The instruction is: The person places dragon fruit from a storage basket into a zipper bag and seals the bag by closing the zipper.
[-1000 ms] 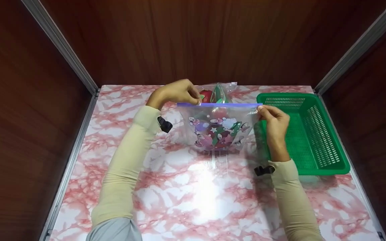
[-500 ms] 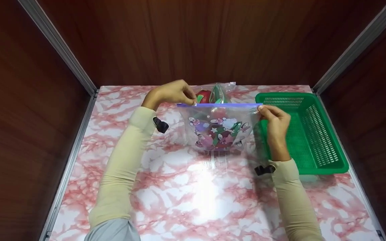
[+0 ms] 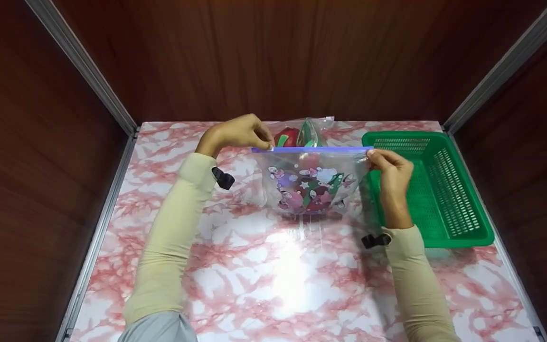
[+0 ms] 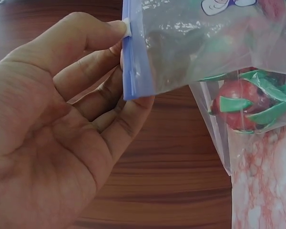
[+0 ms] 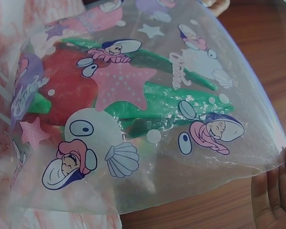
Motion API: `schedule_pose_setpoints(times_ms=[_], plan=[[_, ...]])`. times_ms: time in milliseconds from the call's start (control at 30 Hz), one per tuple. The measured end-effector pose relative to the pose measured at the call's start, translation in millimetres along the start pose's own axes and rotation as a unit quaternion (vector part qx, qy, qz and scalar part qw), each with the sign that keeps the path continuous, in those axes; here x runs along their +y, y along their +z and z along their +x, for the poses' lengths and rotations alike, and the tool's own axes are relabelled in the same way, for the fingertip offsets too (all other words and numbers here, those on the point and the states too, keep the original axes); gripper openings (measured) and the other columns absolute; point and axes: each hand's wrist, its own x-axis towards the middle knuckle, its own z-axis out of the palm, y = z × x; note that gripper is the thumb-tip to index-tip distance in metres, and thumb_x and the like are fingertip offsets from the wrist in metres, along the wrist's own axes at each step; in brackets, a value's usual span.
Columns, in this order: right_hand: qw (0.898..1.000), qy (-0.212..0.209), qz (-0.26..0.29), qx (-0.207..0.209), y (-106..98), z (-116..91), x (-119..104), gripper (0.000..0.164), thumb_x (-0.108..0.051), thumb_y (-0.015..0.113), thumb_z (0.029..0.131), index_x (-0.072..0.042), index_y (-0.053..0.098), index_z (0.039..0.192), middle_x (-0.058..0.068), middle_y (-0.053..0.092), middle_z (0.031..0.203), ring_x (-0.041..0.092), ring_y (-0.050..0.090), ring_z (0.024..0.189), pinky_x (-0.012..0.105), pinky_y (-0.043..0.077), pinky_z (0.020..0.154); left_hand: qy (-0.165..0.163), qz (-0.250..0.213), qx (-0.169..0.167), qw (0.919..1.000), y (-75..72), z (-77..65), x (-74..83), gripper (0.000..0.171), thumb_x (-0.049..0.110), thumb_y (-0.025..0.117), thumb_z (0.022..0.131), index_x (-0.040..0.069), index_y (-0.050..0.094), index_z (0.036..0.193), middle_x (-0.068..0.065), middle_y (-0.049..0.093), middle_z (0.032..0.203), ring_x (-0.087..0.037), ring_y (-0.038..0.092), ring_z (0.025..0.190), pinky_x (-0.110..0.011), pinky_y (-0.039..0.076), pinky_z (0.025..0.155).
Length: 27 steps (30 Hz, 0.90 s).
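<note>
Upright over the table hangs a clear slider zip bag (image 3: 307, 187) printed with cartoon shells and starfish. A purple zip strip (image 3: 321, 150) runs along its top. At the strip's left end, my left hand (image 3: 238, 133) pinches the small white slider (image 4: 127, 27) between thumb and forefinger. My right hand (image 3: 393, 176) pinches the right corner of the strip. Through the printed film in the right wrist view shows a red fruit with green leaf-like scales (image 5: 66, 88), resembling a dragon fruit. The right thumb and fingertips are only partly visible in that view.
Behind the held bag lies another clear bag (image 3: 328, 124) with a similar red and green dragon fruit (image 4: 240, 102). A green plastic basket (image 3: 487, 232) stands at the right. Wood-grain panels (image 3: 273, 57) wall the marbled table (image 3: 235, 285) at back and sides.
My left hand has slid left along the purple strip, carrying the white slider toward its left end. My right hand stays at the right corner, almost still.
</note>
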Motion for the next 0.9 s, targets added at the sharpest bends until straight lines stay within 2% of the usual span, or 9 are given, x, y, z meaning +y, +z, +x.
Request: schedule_pose_setpoints(times_ms=[267, 433, 600, 900], plan=[[1.0, 0.002, 0.003, 0.008, -1.4, 0.8, 1.7, 0.012, 0.005, 0.076, 0.092, 0.017, 0.077, 0.094, -0.002, 0.076, 0.071, 0.01, 0.065, 0.061, 0.023, 0.056, 0.058, 0.0, -0.007, 0.003, 1.0, -2.1, -4.8, -6.9, 0.019, 0.014, 0.075, 0.097, 0.002, 0.082, 0.111, -0.008, 0.077, 0.107, -0.012, 0.061, 0.088, -0.019, 0.055, 0.08], [1.0, 0.002, -0.005, 0.008, -3.8, 1.5, 2.9, 0.012, 0.005, 0.076, 0.093, 0.017, 0.077, 0.095, -0.003, 0.076, 0.072, 0.01, 0.065, 0.062, 0.024, 0.056, 0.058, -0.005, -0.014, 0.004, 0.9999, -4.2, -9.0, -10.6, 0.018, 0.015, 0.075, 0.098, 0.004, 0.083, 0.111, -0.009, 0.077, 0.111, -0.015, 0.061, 0.089, -0.024, 0.056, 0.082], [1.0, -0.001, -0.003, 0.009, -5.6, 1.7, 3.6, 0.012, 0.006, 0.076, 0.092, 0.018, 0.077, 0.095, -0.002, 0.076, 0.072, 0.01, 0.065, 0.061, 0.024, 0.056, 0.058, -0.01, -0.015, 0.006, 0.9998, -6.1, -12.1, -13.1, 0.018, 0.016, 0.075, 0.098, 0.005, 0.082, 0.11, -0.007, 0.076, 0.108, -0.015, 0.06, 0.088, -0.026, 0.057, 0.081], [1.0, 0.01, 0.001, 0.005, -4.7, 1.2, 3.8, 0.014, 0.005, 0.075, 0.093, 0.018, 0.076, 0.096, -0.002, 0.075, 0.071, 0.011, 0.065, 0.062, 0.025, 0.057, 0.059, -0.018, -0.019, 0.009, 0.9996, -5.2, -15.5, -12.8, 0.017, 0.017, 0.074, 0.099, 0.007, 0.083, 0.11, -0.005, 0.076, 0.102, -0.015, 0.062, 0.085, -0.023, 0.056, 0.077]])
